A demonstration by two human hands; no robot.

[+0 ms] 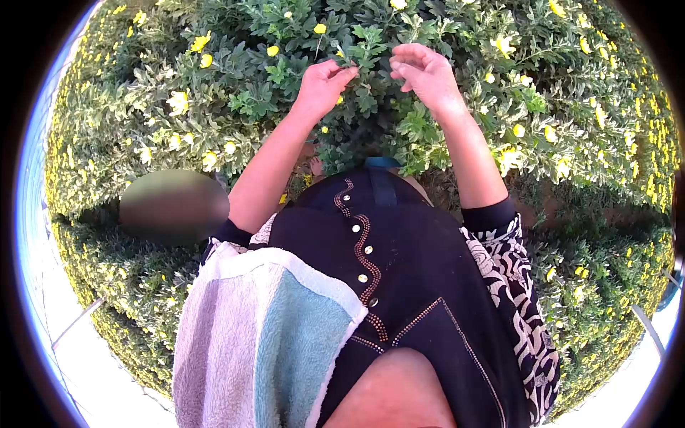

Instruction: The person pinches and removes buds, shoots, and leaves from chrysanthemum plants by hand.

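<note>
My left hand (326, 90) is among yellow-flowered plants that look like chrysanthemums. Its thumb and forefinger are pinched together on a leafy green shoot (364, 53), and the exact spot of contact is too small to make out. A yellow bud (320, 29) on a thin stem rises just above this hand. To the right of the shoot, my right hand (428, 80) hovers with loosely curled fingers apart and nothing visible between them. Dark leaves lie behind both hands.
Dense rows of flowering plants (178, 103) spread on both sides. A towel (271, 321) hangs over my left shoulder, down my dark top (421, 264). A blurred oval patch covers part of the left side. Thin poles (648, 329) stand near the edges.
</note>
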